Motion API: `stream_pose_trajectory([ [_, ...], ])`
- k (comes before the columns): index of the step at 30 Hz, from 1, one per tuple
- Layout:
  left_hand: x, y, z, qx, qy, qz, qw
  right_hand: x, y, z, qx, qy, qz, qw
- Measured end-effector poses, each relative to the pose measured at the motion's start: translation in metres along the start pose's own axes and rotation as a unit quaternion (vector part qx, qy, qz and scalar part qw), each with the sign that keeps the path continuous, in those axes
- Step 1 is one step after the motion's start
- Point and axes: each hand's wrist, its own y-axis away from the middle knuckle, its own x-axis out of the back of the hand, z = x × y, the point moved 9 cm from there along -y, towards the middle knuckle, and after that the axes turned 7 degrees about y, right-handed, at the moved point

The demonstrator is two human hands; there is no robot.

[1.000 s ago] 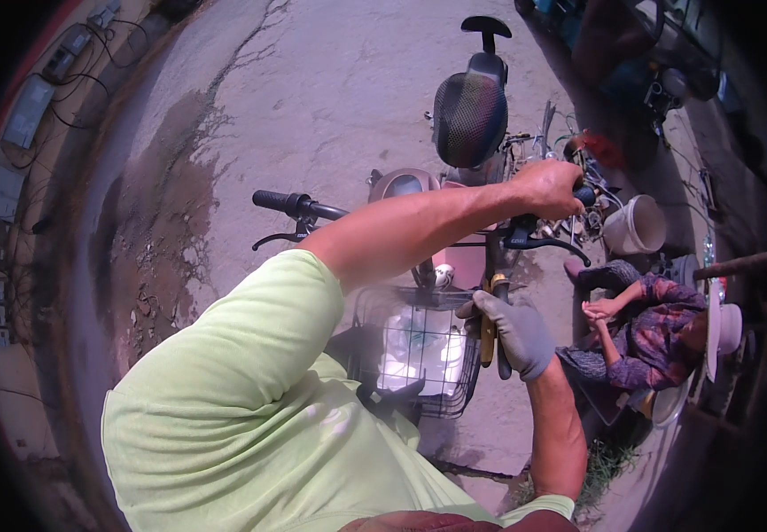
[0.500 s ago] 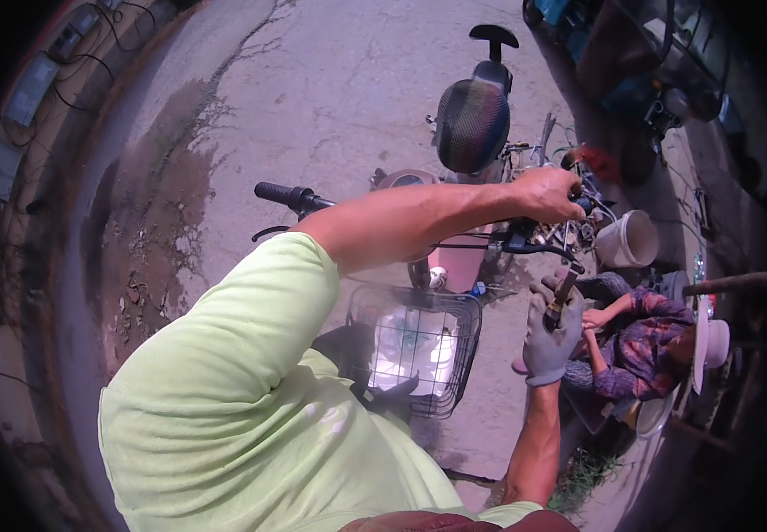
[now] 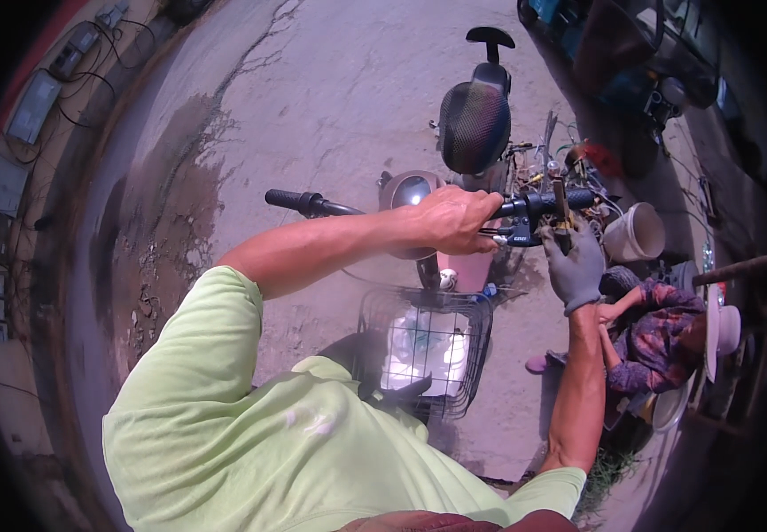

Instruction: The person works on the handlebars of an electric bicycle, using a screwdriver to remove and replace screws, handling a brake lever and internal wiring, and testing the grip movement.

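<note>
An electric bike stands facing me, with its black handlebar running across the middle of the view. My bare left hand is closed around this bar, between the round headlight and the brake lever clamp. In a grey work glove, my right hand grips a short, narrow brown-and-yellow tool whose exact kind I cannot make out. The tool points up across the black rubber grip on the right side, and seems to touch it. The round headlight is partly behind my left hand.
A wire basket with white and clear items hangs in front of me. Behind is the bike's saddle. On the right, a person in a hat sits close to my right forearm, near a whitish bucket and a pile of metal parts.
My left hand has slid from the right-side grip inward along the bar. My right hand has moved up with the tool, from below the brake lever to the grip.
</note>
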Motion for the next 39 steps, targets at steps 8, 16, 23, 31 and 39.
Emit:
stream_pose_trajectory([
  [8, -0.001, 0.007, 0.005, -0.053, -0.014, 0.061, 0.997, 0.005, 0.004, 0.000, -0.004, -0.020, 0.008, 1.000],
  [16, -0.014, 0.022, 0.040, -0.218, -0.190, 0.149, 0.946, 0.009, 0.007, -0.001, -0.015, 0.002, 0.042, 0.999],
  [23, -0.018, 0.014, 0.041, -0.211, -0.172, 0.098, 0.957, 0.007, 0.005, 0.003, -0.003, 0.028, 0.050, 0.998],
  [31, -0.016, 0.012, 0.037, -0.114, -0.134, 0.047, 0.983, 0.007, 0.000, 0.006, 0.000, 0.000, 0.056, 0.998],
  [39, -0.017, 0.009, 0.044, -0.133, -0.171, 0.068, 0.974, 0.005, 0.000, 0.009, -0.010, 0.018, 0.058, 0.998],
])
